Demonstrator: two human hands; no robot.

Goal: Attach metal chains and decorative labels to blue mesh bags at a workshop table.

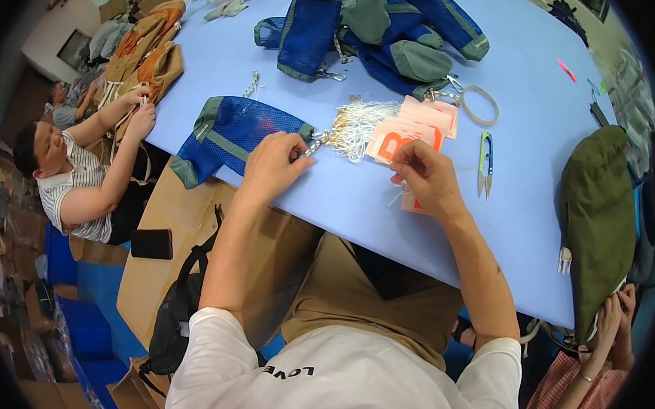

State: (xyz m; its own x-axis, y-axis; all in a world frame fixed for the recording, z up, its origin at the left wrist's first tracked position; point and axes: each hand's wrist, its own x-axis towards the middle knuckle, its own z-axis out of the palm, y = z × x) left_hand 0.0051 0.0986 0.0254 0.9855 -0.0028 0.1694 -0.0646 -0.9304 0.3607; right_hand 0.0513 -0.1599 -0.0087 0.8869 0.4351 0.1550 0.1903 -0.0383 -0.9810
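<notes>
A blue mesh bag [251,125] with grey-green trim lies at the table's near left edge. At its right end my left hand [275,165] is closed, thumb and fingers pinched on the bag's short cord [319,140] with a metal clip. My right hand [428,176] is closed in a pinch over orange-and-white cards [422,135]; a thin white string [397,194] shows below its fingertips. Between the hands lies a bundle of white tag strings [356,128] with gold-coloured ends, touching the cards.
More blue mesh bags [376,25] are piled at the back. Thread snips [485,165] and a roll of tape [480,105] lie to the right. A dark green bag [598,218] rests on the right edge, held by another person's hands [612,322]. A co-worker [86,174] sits at left.
</notes>
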